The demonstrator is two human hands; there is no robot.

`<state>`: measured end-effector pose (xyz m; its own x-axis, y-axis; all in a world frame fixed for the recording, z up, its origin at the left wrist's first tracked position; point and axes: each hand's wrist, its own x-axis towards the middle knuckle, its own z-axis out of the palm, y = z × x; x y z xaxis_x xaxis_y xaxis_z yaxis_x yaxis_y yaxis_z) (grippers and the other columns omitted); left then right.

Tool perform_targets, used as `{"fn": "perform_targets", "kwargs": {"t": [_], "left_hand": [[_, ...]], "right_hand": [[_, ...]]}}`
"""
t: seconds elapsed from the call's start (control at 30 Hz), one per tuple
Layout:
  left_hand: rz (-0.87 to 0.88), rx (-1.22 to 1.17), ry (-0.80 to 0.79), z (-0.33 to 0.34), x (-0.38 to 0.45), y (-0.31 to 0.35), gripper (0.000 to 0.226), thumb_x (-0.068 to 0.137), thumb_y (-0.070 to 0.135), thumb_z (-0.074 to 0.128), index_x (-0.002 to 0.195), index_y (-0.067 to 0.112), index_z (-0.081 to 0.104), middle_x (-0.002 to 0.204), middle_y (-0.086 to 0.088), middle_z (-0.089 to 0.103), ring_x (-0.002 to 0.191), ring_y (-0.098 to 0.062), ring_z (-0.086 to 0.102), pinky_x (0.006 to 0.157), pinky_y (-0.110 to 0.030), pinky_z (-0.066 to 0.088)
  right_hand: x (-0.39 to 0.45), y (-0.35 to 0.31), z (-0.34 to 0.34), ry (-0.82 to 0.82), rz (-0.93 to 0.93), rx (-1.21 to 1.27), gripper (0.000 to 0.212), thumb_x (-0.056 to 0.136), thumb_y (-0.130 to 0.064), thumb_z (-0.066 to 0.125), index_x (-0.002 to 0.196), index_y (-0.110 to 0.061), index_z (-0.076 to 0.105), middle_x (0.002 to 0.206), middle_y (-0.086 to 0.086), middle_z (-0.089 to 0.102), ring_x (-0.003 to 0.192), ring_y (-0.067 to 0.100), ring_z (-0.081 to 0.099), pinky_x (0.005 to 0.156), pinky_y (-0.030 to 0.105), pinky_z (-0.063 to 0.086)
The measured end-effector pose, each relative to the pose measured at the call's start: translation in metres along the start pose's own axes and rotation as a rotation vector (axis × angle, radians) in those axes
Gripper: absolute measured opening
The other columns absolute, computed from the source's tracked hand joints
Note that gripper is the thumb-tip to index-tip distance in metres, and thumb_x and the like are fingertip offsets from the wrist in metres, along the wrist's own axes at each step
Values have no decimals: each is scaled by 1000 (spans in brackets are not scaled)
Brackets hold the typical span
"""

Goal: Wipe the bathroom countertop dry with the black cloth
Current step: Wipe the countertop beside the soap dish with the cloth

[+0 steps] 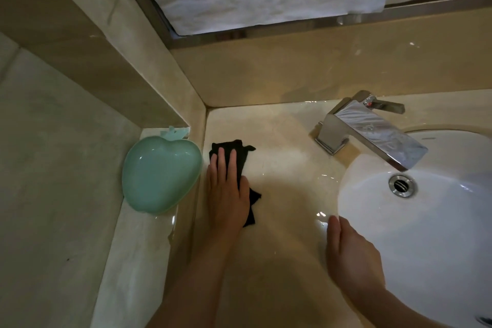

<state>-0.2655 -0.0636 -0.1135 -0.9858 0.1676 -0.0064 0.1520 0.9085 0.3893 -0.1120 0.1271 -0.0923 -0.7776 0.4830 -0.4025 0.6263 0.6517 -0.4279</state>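
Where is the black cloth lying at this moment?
In the head view the black cloth lies flat on the countertop under the left hand, between the green apple-shaped dish and the faucet.

Two bare forearms rise from the lower edge of the frame — no sleeves in sight. The left hand (226, 192) and right hand (351, 255) show no gloves, rings or watch.

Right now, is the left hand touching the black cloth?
Touching. The head view shows the left hand pressed flat on the black cloth, fingers spread over it on the countertop.
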Motion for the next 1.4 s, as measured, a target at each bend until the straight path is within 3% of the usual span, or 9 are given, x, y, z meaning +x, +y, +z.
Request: {"fn": "perform_targets", "kwargs": {"t": [0.2, 0.37, 0.53, 0.73, 0.87, 0.97, 1.07, 1.23, 1.4], "left_hand": [[145, -95, -6, 15, 2, 23, 56, 103, 16, 37, 157, 20, 24, 166, 1, 13, 154, -17, 4, 125, -38, 8], [247, -135, -58, 19, 0, 38, 55, 102, 20, 32, 157, 19, 24, 166, 3, 15, 154, -14, 2, 126, -38, 6], [318, -69, -91, 32, -5, 69, 59, 98, 23, 29, 156, 20, 23, 165, 1, 16, 153, -16, 4, 123, -36, -2], [546, -122, -175, 46, -22, 116, 56, 98, 24, 25, 153, 14, 36, 162, -4, 28, 152, -21, 17, 125, -39, 15], [391, -377, -182, 33, -25, 111, 49, 100, 23, 30, 143, 12, 50, 153, -3, 45, 146, -16, 33, 121, -38, 28], [223, -496, -31, 10, -32, 79, 41, 99, 15, 42, 138, 11, 54, 147, -2, 51, 139, -16, 43, 116, -38, 36], [50, -561, 68, -13, -46, 36, 44, 101, 7, 40, 143, 14, 50, 153, 3, 44, 143, -13, 38, 119, -39, 33], [-100, -353, 54, -11, -58, -13, 49, 103, 19, 34, 152, 20, 37, 163, 3, 25, 152, -18, 18, 122, -46, 23], [32, -115, -58, 3, -74, -9, 59, 103, 30, 28, 159, 22, 12, 168, 3, 0, 154, -16, -4, 125, -33, -3]], "right_hand": [[-1, -2, 2, 57, -21, -23, 49, 99, -49, 5, 88, -30, 48, 74, -7, 56, 64, 16, 49, 66, 34, 38], [-3, -7, -3, 38, -28, -26, 46, 96, -50, 4, 88, -32, 46, 76, -8, 54, 60, 11, 44, 67, 31, 35], [-1, -4, 2, 63, -40, -53, 47, 96, -51, 4, 87, -31, 45, 78, -6, 57, 69, 21, 53, 66, 33, 37], [3, 4, 10, 54, -33, -66, 40, 99, -44, 9, 81, -30, 43, 74, -7, 59, 67, 16, 58, 66, 36, 49], [3, 7, 10, 64, -37, -58, 36, 102, -40, 18, 86, -28, 47, 75, -4, 60, 69, 22, 59, 64, 36, 46], [2, 6, 9, 75, -39, -32, 40, 103, -43, 17, 86, -26, 49, 78, -3, 62, 75, 27, 61, 66, 36, 43], [2, 5, 9, 66, -35, -19, 43, 102, -46, 13, 88, -28, 49, 79, -5, 62, 76, 26, 61, 68, 35, 43], [1, 5, 7, 68, -41, -9, 45, 102, -46, 10, 89, -28, 49, 83, -4, 64, 77, 26, 60, 68, 34, 41], [2, 5, 7, 65, -30, -19, 49, 102, -43, 9, 99, -24, 55, 91, -1, 66, 83, 27, 62, 74, 36, 44]]}}
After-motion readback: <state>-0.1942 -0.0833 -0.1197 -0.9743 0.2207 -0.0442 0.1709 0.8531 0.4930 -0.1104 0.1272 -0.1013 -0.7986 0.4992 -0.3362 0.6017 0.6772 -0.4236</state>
